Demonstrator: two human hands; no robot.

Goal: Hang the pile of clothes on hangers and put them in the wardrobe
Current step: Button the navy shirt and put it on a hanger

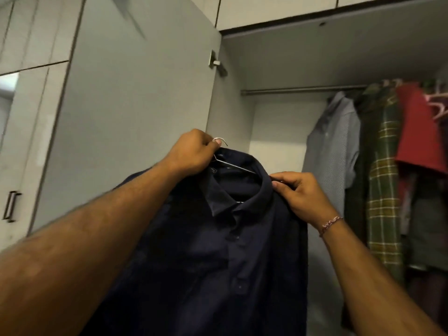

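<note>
A dark navy shirt (213,251) hangs on a thin metal hanger (236,167), held up in front of the open wardrobe. My left hand (191,151) grips the hanger's hook at the top. My right hand (300,192) pinches the shirt's collar at its right shoulder. The wardrobe rail (300,89) runs above and behind the shirt, with its left stretch bare.
On the rail's right part hang a light grey shirt (332,144), a green plaid garment (383,180) and a red garment (417,132). The open wardrobe door (131,100) stands at the left, and a closed door with a handle (11,206) is farther left.
</note>
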